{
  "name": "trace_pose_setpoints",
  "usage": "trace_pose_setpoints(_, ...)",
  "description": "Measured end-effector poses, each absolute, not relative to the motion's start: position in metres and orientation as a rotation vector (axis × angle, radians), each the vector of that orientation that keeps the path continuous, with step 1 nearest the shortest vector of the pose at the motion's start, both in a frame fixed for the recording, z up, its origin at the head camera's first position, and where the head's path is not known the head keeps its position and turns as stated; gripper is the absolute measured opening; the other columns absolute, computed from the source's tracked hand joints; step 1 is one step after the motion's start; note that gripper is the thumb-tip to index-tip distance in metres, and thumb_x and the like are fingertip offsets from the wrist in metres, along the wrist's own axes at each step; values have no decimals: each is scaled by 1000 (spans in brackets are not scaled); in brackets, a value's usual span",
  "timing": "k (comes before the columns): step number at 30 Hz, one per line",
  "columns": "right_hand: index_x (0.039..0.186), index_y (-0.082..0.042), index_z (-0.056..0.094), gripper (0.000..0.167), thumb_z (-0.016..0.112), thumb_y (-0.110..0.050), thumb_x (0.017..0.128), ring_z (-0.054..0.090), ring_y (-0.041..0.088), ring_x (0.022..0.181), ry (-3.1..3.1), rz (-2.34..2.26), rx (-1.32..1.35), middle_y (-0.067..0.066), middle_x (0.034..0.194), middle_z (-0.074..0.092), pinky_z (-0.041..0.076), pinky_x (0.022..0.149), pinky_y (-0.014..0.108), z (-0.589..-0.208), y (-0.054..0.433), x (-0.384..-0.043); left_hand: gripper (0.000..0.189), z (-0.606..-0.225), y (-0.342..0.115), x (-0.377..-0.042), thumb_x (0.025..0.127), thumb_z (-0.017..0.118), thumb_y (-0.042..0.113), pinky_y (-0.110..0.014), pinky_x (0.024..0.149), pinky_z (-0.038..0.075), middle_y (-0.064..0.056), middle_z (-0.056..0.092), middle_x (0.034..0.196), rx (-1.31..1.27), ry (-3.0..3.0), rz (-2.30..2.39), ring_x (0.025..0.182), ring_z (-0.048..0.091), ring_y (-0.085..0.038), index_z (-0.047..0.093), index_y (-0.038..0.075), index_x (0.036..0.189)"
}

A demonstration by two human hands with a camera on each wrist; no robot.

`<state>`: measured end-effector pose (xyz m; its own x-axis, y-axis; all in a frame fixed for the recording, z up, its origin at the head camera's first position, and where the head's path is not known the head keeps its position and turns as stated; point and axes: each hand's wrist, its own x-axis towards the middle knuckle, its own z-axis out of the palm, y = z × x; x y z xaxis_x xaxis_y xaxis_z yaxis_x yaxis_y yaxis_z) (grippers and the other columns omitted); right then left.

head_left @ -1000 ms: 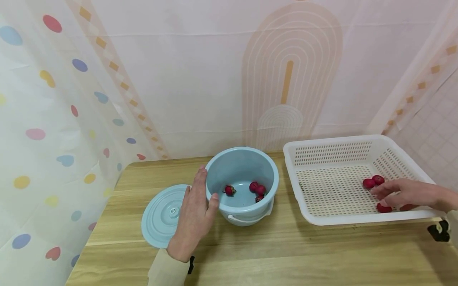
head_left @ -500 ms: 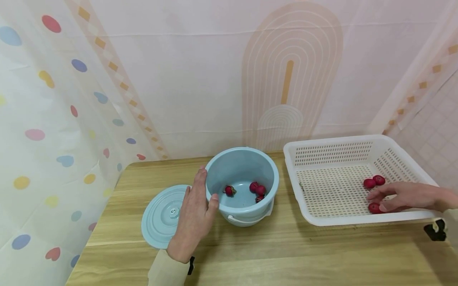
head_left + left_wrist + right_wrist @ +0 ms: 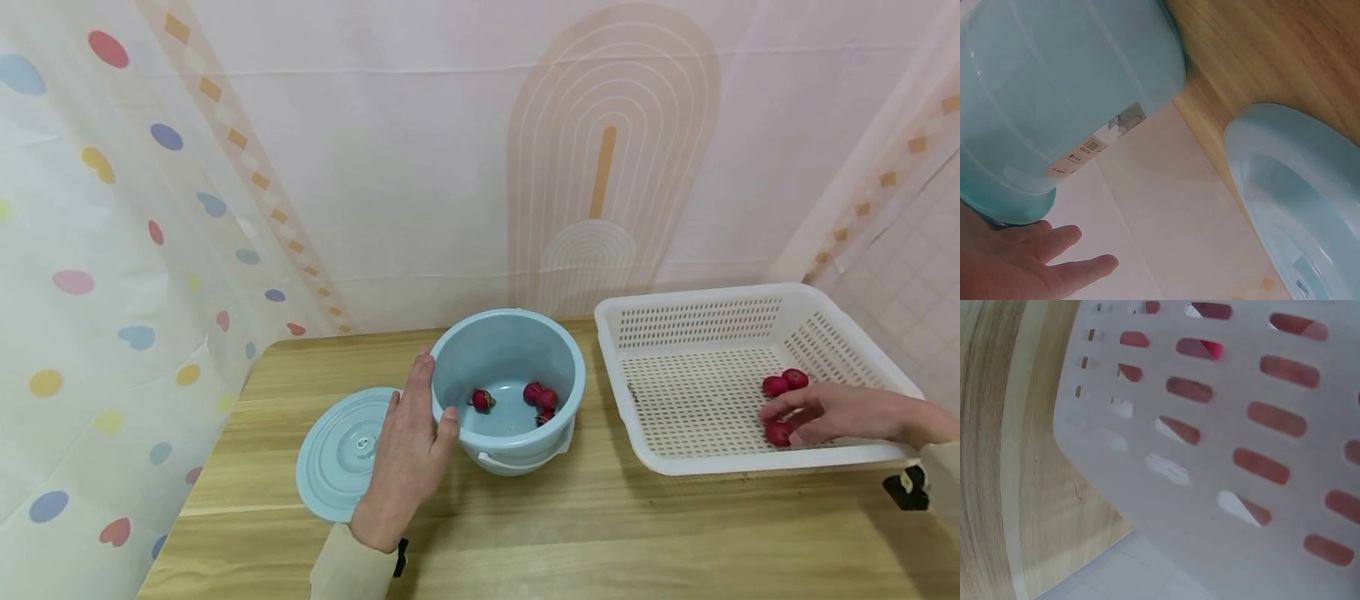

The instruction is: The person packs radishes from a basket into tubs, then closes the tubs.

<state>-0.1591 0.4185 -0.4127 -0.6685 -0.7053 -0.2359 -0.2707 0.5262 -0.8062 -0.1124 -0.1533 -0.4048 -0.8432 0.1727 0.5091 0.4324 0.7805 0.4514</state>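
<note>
My left hand (image 3: pixel 405 450) rests against the left side of the light-blue bucket (image 3: pixel 506 333), fingers straight along its rim. In the left wrist view, the left fingers (image 3: pixel 1085 273) extend beside the bucket (image 3: pixel 1072 75). Several small red radishes (image 3: pixel 482 400) lie on the bucket's floor. My right hand (image 3: pixel 855 414) reaches over the near wall of the white basket (image 3: pixel 675 461) and holds a radish (image 3: pixel 778 433) between thumb and fingers, low in the basket. Two more radishes (image 3: pixel 795 379) lie just behind it. In the right wrist view, the basket wall (image 3: pixel 1166 487) mostly hides the hand.
A round light-blue lid (image 3: pixel 337 454) lies on the wooden table (image 3: pixel 570 533), left of the bucket and partly behind the left hand. The bucket's white handle (image 3: pixel 525 461) hangs down in front. A patterned curtain (image 3: pixel 412 167) stands behind the table.
My right hand has moved left inside the basket, and the radish at its fingers has shifted left with it. The left hand and the bucket have stayed put.
</note>
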Motion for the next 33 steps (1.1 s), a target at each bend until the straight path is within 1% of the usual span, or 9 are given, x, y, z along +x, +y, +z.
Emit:
trace_pose_setpoints(3,129,-2,68,33,65,-1,96,53,-5,98,2309,-959,-810,-6,116,66,47,75,19,-412,416,-158,72,-405,-153,-112,107,38,49,-73,113,28,-17,32,166,-455,-2524,-795,148,40,-36,28,2,161)
trace_pose_setpoints(6,125,-2,70,31,70,-8,95,48,-1,97,2406,-854,-710,6,118,64,44,74,22,-410,410,-156,72,-404,-153,-112,108,38,49,-73,113,28,-18,32,166,-457,-2525,-794,149,38,-35,28,2,161)
trace_pose_setpoints(8,124,-3,70,30,71,-11,94,46,1,96,2419,-824,-628,9,119,62,43,73,23,-409,406,-154,72,-404,-153,-112,108,37,49,-73,113,29,-18,33,166,-456,-2527,-793,150,37,-35,28,1,161)
trace_pose_setpoints(12,119,0,70,28,72,-9,93,47,2,93,2396,-848,-619,9,114,63,43,72,22,-409,402,-155,73,-405,-153,-112,108,36,50,-73,112,29,-19,33,166,-455,-2528,-788,151,36,-35,28,1,161)
trace_pose_setpoints(16,118,1,71,26,72,-8,94,47,-2,93,2407,-844,-670,8,113,65,45,73,21,-410,403,-156,72,-404,-153,-112,108,38,48,-73,113,29,-17,32,167,-453,-2533,-792,151,35,-34,28,1,161)
trace_pose_setpoints(22,117,-3,73,25,74,-9,93,53,-4,99,2588,-806,-751,10,116,69,47,75,21,-410,403,-154,70,-404,-153,-111,108,39,46,-73,113,29,-16,31,167,-456,-2536,-796,151,35,-34,28,1,161)
trace_pose_setpoints(25,118,-7,73,25,74,-7,93,55,-5,101,2672,-861,-775,-5,116,68,48,76,19,-406,401,-151,71,-404,-153,-111,108,39,47,-72,113,29,-16,31,167,-454,-2535,-797,151,36,-34,28,1,161)
trace_pose_setpoints(29,122,-6,71,27,69,-1,96,59,-5,98,2672,-1006,-783,-21,111,66,51,74,18,-399,399,-146,71,-405,-153,-111,108,39,48,-73,113,29,-16,31,167,-454,-2527,-802,151,35,-34,28,1,161)
trace_pose_setpoints(33,124,-8,70,29,65,3,97,64,-3,96,2692,-1122,-770,-18,110,70,53,74,17,-396,396,-139,72,-406,-152,-112,108,38,50,-74,112,29,-17,31,167,-457,-2513,-808,150,36,-35,28,2,161)
